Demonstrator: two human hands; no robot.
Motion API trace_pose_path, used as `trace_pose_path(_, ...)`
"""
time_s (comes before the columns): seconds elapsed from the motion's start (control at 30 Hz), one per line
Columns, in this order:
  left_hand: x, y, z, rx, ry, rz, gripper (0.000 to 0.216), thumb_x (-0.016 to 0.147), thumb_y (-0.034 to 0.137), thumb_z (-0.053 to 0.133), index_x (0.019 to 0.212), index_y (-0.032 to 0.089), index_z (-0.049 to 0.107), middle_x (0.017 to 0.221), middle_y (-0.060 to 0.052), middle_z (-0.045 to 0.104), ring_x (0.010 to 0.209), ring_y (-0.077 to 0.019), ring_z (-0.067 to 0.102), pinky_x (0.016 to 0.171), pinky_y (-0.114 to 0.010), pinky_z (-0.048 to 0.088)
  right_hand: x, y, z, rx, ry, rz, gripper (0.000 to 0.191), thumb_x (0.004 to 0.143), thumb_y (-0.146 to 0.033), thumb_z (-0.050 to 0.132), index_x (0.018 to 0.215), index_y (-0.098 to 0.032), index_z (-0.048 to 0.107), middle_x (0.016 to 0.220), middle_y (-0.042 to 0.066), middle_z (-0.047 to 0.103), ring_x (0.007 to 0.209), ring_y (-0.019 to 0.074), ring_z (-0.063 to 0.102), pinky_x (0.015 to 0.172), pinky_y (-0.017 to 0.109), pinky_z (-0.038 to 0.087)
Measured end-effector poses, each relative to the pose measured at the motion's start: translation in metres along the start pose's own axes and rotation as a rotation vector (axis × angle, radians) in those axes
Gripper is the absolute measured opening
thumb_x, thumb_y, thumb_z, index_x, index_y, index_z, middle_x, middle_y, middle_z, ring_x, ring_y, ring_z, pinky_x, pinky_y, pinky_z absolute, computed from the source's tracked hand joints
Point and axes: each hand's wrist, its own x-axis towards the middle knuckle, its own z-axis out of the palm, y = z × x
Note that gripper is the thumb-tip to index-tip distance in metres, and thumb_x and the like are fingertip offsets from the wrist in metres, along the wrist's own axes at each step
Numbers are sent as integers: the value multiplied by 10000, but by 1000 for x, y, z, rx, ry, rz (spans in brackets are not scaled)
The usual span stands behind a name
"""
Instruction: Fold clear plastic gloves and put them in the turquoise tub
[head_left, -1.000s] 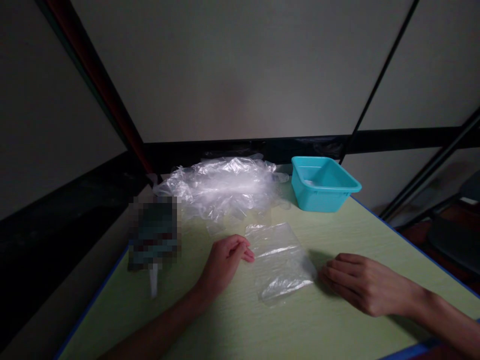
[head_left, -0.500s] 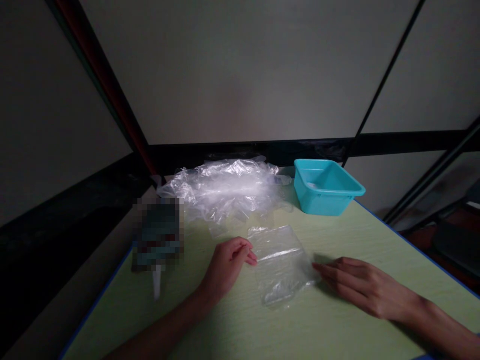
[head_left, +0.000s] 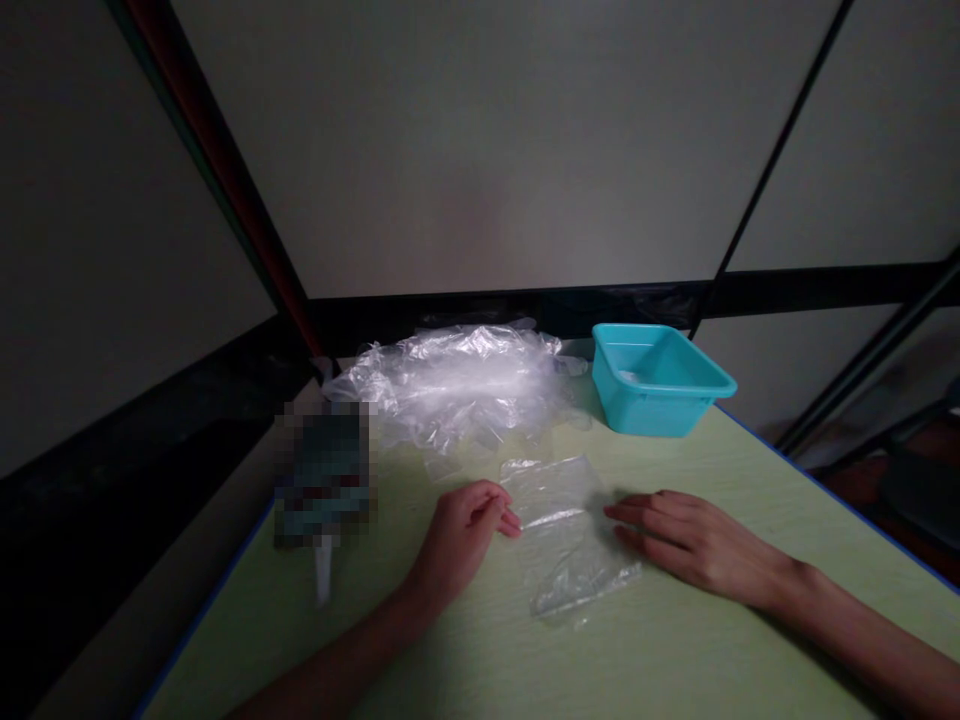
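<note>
A thin, clear plastic sheet lies flat on the table, roughly rectangular, with creases across it and a wrinkled near end. At its left edge is my left hand, thumb and fingers pinched together at the film. My right hand hovers low over the sheet's right edge, palm down, with fingers stretched out and a little apart. Whether its fingertips touch the film I cannot tell. Behind the sheet lies a loose heap of crumpled clear plastic pieces.
A turquoise plastic basin stands at the back right, with something pale inside. On the left sits a blurred-out dark item with a whitish strip below it. The pale green table has blue edging and meets a panelled wall.
My right hand has moved left and slightly away from me, over the sheet's right edge, its fingers now more spread. The left hand stays at the left edge. The view has shifted slightly.
</note>
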Motion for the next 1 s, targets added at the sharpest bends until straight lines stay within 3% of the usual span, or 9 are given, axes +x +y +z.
trace_pose_path(0.1,0,0,0,3,-1,-3,138,705,260,475,654,143,525,569,-38,639,513,-178,632,529,-268,479,4,3,3,77,-1,39,330,923,-150,278,1001,-91,593,1071,121,618,1015,177,553,845,291,484)
trace_pose_path(0.23,1,-1,0,6,-5,-2,145,712,264,474,660,140,527,575,-45,643,515,-177,632,527,-264,477,3,6,6,202,-58,125,360,930,-186,253,1053,-105,581,1095,114,608,1020,172,558,864,283,481)
trace_pose_path(0.47,0,1,-1,7,5,18,151,718,259,468,654,139,534,578,-41,642,509,-170,634,517,-250,475,0,10,8,357,-73,172,357,930,-223,256,1096,-123,556,1093,120,608,1017,183,560,855,317,486)
trace_pose_path(0.8,-5,7,-1,34,129,15,128,686,248,482,647,141,540,487,-10,604,439,-162,602,469,-249,480,-1,14,10,462,-98,209,332,925,-280,275,1117,-151,512,1072,117,611,997,173,564,838,311,471)
trace_pose_path(1.0,-8,7,-1,100,154,41,124,689,241,480,650,146,550,477,0,596,441,-157,597,463,-238,475,3,16,8,519,-141,332,290,912,-275,317,1071,-162,531,1003,102,632,884,186,605,746,311,481)
